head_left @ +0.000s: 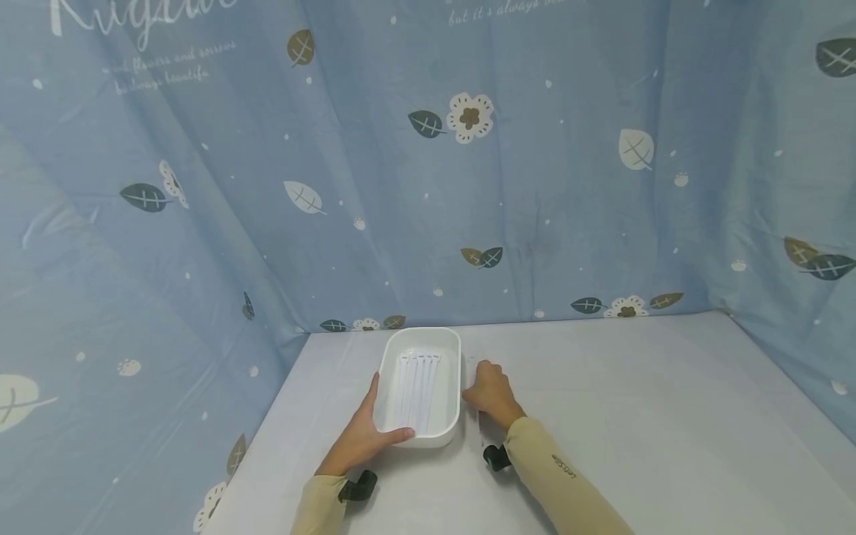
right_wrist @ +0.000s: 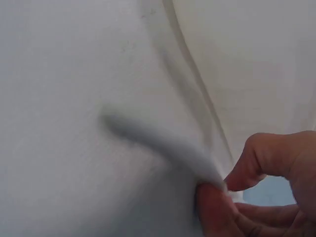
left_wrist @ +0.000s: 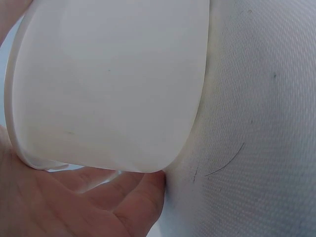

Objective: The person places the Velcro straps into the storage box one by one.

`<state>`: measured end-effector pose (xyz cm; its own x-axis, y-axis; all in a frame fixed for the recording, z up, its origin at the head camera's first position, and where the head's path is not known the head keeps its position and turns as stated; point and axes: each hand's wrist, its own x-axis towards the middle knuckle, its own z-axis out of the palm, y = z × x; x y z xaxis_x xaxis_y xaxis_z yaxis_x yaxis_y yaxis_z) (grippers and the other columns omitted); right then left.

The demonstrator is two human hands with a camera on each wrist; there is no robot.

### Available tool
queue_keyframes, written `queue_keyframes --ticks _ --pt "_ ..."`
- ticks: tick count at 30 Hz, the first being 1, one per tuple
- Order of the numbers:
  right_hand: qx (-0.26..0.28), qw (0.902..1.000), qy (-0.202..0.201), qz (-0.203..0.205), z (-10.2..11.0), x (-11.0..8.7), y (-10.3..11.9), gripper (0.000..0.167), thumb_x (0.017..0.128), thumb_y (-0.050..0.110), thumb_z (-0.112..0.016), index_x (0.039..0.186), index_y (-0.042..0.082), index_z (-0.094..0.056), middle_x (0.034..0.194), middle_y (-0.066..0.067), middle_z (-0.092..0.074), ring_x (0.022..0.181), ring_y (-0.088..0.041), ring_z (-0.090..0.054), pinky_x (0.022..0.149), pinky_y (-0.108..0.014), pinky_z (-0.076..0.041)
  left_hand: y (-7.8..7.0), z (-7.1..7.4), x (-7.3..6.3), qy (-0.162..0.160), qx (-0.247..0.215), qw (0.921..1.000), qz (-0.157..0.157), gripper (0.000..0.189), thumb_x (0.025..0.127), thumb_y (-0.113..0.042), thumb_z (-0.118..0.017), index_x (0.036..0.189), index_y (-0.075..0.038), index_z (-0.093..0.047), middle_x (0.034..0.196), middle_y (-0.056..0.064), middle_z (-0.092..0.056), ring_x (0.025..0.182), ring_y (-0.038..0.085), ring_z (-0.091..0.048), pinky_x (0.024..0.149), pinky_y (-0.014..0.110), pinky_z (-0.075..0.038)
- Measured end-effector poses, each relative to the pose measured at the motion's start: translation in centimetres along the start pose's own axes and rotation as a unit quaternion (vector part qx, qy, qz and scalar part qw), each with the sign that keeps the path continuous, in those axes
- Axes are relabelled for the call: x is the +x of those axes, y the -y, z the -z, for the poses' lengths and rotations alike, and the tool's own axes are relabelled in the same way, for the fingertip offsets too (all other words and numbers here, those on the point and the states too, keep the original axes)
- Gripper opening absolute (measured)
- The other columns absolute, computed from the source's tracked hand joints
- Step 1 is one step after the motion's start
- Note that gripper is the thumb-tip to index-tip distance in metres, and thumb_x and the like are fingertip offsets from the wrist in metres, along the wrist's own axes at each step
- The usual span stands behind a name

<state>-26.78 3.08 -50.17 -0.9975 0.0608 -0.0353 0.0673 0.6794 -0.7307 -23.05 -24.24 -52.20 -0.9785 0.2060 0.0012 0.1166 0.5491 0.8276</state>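
Observation:
A deep white plastic tray stands on the table with its long side pointing away from me. Several thin white cable ties lie side by side inside it, their small heads at the far end. My left hand grips the tray's near left corner, thumb over the near rim and fingers along the left wall. Just beyond the right wall, my right hand pinches a thin white strip, seemingly another cable tie, between thumb and index finger. That strip appears blurred in the right wrist view, close over the tablecloth.
A white cloth covers the table. Behind it and along both sides hangs a blue curtain with leaf and flower prints. A dark wrist camera sits below the right hand, another by the left wrist.

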Motion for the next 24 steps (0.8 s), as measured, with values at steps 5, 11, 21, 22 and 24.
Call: queue_keyframes --ticks 5,11,21,22,24 --pt "0.014 0.9999 -0.001 -0.007 0.2 -0.3 -0.1 0.024 0.077 0.003 -0.077 0.072 0.006 -0.054 0.059 -0.003 -0.049 0.052 -0.017 -0.051 0.045 -0.022 -0.041 0.0 0.1 -0.1 0.000 0.000 1.0000 -0.002 0.137 0.075 -0.044 -0.092 0.168 -0.016 0.004 0.176 0.012 -0.007 0.159 0.042 -0.022 0.124 0.066 -0.026" --pt "0.008 0.9998 0.003 -0.016 0.3 -0.2 -0.4 0.016 0.078 0.004 -0.078 0.078 0.000 -0.063 0.066 -0.010 -0.061 0.059 -0.019 -0.060 0.052 -0.026 -0.051 0.1 0.0 -0.1 0.001 -0.002 1.0000 -0.004 0.136 0.076 -0.043 -0.092 0.168 -0.017 0.005 0.176 0.012 -0.008 0.159 0.042 -0.022 0.124 0.066 -0.026" --pt "0.059 0.9976 0.021 -0.029 1.0 -0.3 -0.8 0.038 0.083 0.003 -0.074 0.115 -0.015 -0.065 0.092 -0.022 -0.072 0.061 -0.017 -0.069 0.060 -0.028 -0.060 -0.1 0.0 -0.1 0.003 -0.002 1.0000 -0.001 0.135 0.076 -0.044 -0.091 0.168 -0.020 0.005 0.176 0.012 -0.009 0.158 0.042 -0.026 0.124 0.065 -0.027" --pt "0.061 0.9974 0.021 -0.030 1.1 -0.3 -0.8 0.038 0.083 0.003 -0.073 0.116 -0.015 -0.065 0.092 -0.022 -0.073 0.061 -0.017 -0.069 0.060 -0.027 -0.060 -0.1 0.0 -0.1 0.003 -0.003 1.0000 -0.002 0.135 0.076 -0.044 -0.091 0.168 -0.020 0.005 0.176 0.012 -0.009 0.158 0.042 -0.026 0.124 0.065 -0.028" --pt "0.063 0.9973 0.020 -0.032 1.1 -0.3 -0.8 0.039 0.084 0.003 -0.073 0.118 -0.014 -0.065 0.093 -0.021 -0.073 0.061 -0.016 -0.068 0.060 -0.027 -0.060 -0.1 0.0 -0.1 0.003 -0.003 1.0000 -0.002 0.135 0.076 -0.043 -0.092 0.168 -0.019 0.005 0.176 0.013 -0.010 0.157 0.042 -0.027 0.124 0.065 -0.028"
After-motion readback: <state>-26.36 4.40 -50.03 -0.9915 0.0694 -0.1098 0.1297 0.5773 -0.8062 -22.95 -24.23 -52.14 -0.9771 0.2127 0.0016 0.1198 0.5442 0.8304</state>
